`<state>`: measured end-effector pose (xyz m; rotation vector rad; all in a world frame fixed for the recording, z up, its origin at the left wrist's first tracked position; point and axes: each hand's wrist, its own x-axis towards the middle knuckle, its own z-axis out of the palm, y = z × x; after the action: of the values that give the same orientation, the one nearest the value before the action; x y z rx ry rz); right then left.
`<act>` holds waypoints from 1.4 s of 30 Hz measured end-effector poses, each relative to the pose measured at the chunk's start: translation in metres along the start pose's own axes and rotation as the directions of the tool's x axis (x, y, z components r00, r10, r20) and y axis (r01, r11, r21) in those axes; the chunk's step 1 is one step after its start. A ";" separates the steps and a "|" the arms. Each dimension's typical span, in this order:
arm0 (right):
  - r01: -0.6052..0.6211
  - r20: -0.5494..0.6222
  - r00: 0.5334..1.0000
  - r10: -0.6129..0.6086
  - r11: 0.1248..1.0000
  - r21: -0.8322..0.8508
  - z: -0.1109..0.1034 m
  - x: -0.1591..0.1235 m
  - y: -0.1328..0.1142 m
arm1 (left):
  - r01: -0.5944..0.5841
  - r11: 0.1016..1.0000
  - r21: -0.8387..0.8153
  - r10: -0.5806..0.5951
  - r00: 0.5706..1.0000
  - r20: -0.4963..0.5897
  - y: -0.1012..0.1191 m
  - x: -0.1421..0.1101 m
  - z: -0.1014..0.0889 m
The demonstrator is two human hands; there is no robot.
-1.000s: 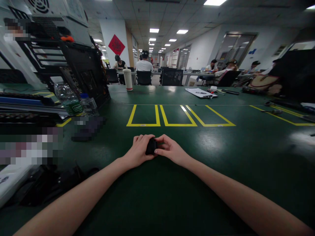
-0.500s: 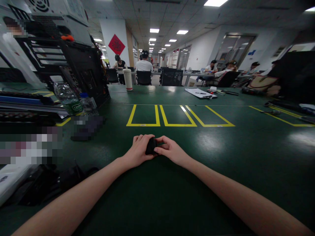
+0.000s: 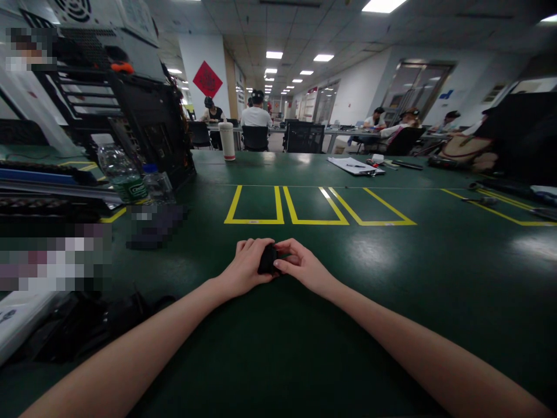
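Bridging the two hands: small black object (image 3: 267, 259), held between the left and right fingertips; exact type not identifiable, since the fingers cover most of it.
Left hand (image 3: 246, 267): fingers wrapped over the far side of the object, thumb along the near side; clamped on it.
Right hand (image 3: 307, 270): thumb and fingertips closed on the right end of the object; remaining fingers partly hidden.
Green tabletop (image 3: 278, 348): below the fingers; contact between object and surface cannot be told.
Yellow tape outlines (image 3: 319, 222): three in a row, just beyond the fingertips, side by side.
Clipboard (image 3: 354, 165): beyond the outlines, to the right of the fingers, bearing paper and a pen.
White tumbler (image 3: 227, 141): upright, well beyond the left fingers.
Clear plastic bottle (image 3: 117, 168) and blue-capped bottle (image 3: 156, 184): left of the fingers and farther out, beside the open computer chassis (image 3: 152, 128).
Black gear (image 3: 122, 316): left of the fingers, nearer the body.
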<state>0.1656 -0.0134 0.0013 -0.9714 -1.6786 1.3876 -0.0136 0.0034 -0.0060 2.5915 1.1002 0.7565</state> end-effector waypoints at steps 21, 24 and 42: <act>0.019 -0.019 1.000 -0.019 1.000 -0.007 0.002 0.000 -0.001 | -0.001 1.000 0.010 0.001 1.000 -0.008 0.001 0.000 0.000; -0.004 0.006 1.000 0.004 1.000 -0.026 0.002 -0.002 -0.003 | 0.000 1.000 0.008 0.000 1.000 -0.004 0.001 0.000 0.000; -0.023 0.006 1.000 0.023 1.000 0.007 0.002 -0.002 -0.003 | 0.016 1.000 -0.016 -0.016 1.000 0.010 0.001 0.000 -0.002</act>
<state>0.1645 -0.0160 0.0035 -0.9863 -1.6704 1.4120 -0.0141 0.0024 -0.0039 2.5673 1.1063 0.7453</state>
